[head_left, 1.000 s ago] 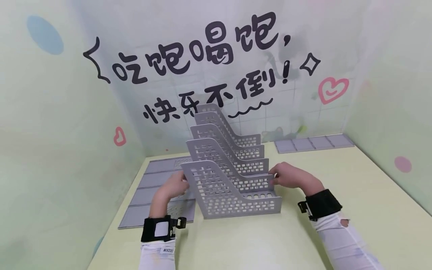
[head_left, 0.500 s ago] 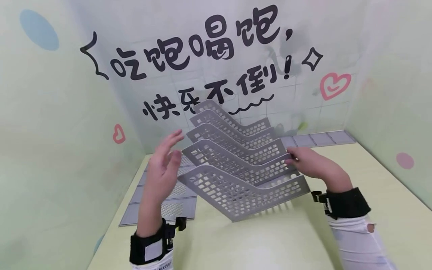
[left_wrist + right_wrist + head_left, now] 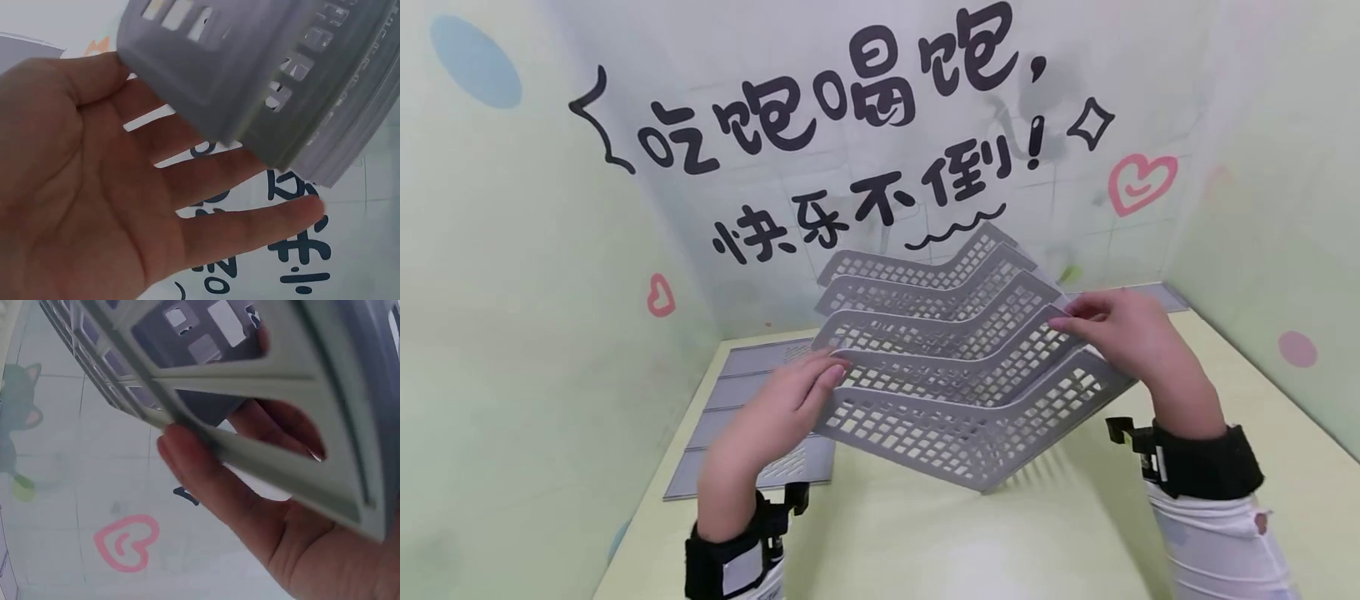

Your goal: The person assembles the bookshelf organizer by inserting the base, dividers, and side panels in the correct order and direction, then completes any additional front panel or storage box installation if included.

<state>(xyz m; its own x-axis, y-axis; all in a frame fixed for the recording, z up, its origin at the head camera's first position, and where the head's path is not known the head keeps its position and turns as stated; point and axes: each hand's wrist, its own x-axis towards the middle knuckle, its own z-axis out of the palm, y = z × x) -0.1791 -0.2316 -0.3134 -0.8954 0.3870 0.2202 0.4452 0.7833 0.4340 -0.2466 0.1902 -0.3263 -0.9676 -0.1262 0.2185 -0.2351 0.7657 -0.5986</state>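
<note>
A grey perforated plastic file rack with several slanted dividers is tilted above the table in the head view, its low corner pointing down. My right hand grips its right end; in the right wrist view the thumb lies on the outside of a lattice panel, with fingers showing through the openings. At the left end is my left hand. In the left wrist view its fingers stretch out fairly straight, partly hidden behind the file rack, and the thumb meets the rack's edge.
Flat grey panels lie on the pale yellow table at left, partly behind the left hand. Another grey panel lies along the back right edge. Printed walls enclose the table at the back and sides.
The file rack has been lifted from upright on the table and turned, its right end raised by the right hand. My left hand left its left side, opened wide, then came back to it.
</note>
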